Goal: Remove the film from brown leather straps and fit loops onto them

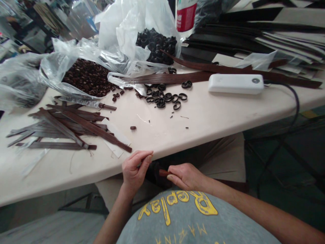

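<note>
My left hand is at the front edge of the white table, thumb and fingertips pinched together. Whatever may be between those fingertips is too small or hidden to make out. Below the edge, close to my body, my right hand grips a brown leather strap, whose short end sticks out toward my left hand. The rest of that strap is hidden by the hand. Just beyond my left hand lies a pile of brown leather straps, with a white strip partly under it.
Small black loops and a brown loop lie mid-table. Plastic bags hold brown loops and black loops. Long brown strips stretch behind a white power bank with a black cable. Dark sheets are stacked at the back right.
</note>
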Tool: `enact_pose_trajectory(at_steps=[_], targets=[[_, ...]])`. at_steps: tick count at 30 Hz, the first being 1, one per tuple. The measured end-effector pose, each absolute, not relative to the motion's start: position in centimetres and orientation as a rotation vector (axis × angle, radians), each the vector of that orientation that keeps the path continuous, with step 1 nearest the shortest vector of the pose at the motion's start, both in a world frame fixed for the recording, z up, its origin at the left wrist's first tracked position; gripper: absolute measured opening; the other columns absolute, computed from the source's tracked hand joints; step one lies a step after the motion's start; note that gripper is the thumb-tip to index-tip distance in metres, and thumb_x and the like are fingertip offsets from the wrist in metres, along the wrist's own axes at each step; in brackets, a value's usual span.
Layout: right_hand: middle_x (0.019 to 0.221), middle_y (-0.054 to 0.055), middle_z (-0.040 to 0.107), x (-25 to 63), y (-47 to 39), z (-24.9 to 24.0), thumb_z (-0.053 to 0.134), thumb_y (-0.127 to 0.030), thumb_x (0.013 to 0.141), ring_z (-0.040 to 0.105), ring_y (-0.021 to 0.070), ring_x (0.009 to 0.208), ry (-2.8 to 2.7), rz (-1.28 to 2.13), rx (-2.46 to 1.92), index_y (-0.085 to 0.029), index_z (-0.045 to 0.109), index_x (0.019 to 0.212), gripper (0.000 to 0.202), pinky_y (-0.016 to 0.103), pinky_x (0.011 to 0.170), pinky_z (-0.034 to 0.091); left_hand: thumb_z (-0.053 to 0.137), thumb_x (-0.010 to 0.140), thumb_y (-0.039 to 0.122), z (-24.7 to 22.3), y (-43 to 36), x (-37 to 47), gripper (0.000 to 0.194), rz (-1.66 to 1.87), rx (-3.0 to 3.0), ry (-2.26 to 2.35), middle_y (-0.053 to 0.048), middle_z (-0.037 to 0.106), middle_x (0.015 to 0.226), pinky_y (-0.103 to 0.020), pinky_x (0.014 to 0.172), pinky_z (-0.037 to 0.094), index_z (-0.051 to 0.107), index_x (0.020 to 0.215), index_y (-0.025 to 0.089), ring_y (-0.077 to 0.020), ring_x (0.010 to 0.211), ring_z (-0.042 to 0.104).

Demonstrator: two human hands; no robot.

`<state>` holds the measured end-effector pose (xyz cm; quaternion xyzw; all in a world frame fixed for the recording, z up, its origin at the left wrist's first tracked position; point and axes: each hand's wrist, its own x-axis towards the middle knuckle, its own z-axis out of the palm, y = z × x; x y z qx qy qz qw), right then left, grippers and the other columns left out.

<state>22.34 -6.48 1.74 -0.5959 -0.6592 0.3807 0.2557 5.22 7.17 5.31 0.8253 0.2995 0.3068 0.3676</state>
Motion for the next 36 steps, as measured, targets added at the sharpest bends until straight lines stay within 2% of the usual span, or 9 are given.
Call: enact_pose_trajectory(at_steps=[11, 36], targets=[[0.064, 0.001, 0.058, 22.29, -6.51, 2.00, 0.045, -0.033, 0.099, 0.049, 0.0129, 0.056, -1.788, 1.044, -1.618, -0.019, 0.055, 0.074, 0.030, 0.023, 0.053, 0.029, 0.062, 0.091, 0.020, 5.58, 7.02, 5.33, 0.014, 0.796, 2.103, 0.788, -0.003, 0.074, 0.083, -0.023, 0.063, 0.055, 0.075, 0.096, 0.021, -0.0127, 0.066, 0.068], [0.064, 0.000, 0.053, 22.35, -6.58, 1.56, 0.039, -0.036, 0.098, 0.046, 0.0131, 0.057, -1.746, 1.066, -1.575, -0.020, 0.048, 0.072, 0.032, 0.023, 0.054, 0.029, 0.063, 0.089, 0.013, 5.04, 7.13, 5.28, 0.017, 0.839, 2.105, 0.757, -0.002, 0.074, 0.085, -0.022, 0.063, 0.056, 0.075, 0.098, 0.022, -0.0126, 0.069, 0.069]])
